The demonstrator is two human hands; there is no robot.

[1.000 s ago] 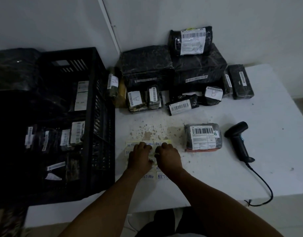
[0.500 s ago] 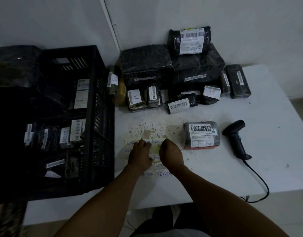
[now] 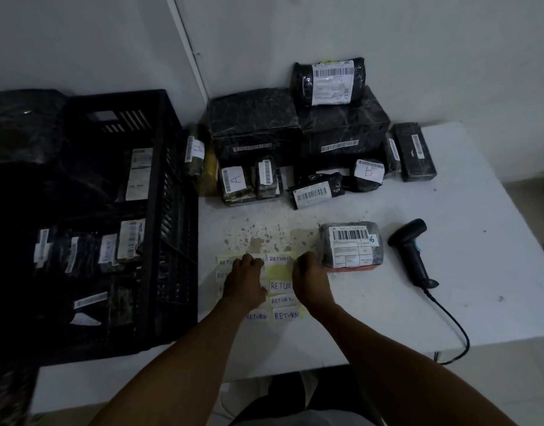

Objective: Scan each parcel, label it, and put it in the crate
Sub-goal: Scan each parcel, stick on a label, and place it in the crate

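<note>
A grey wrapped parcel [image 3: 350, 245] with a barcoded white label on top is laid flat on the white table [image 3: 449, 210], just right of a yellow sheet of "RETURN" labels [image 3: 280, 285] and left of the black handheld scanner [image 3: 413, 252], which is laid on its side. More black wrapped parcels [image 3: 298, 139] are stacked against the wall behind. Several labelled parcels are seen inside the black slatted crate [image 3: 160, 210] at the left.

White table [image 3: 449, 302], stained mid-surface. Black crate [image 3: 117, 210] left; stacked parcels [image 3: 295, 142] far; label sheet [image 3: 280, 284] near; gray parcel [image 3: 350, 245], scanner [image 3: 413, 252] right.
</note>
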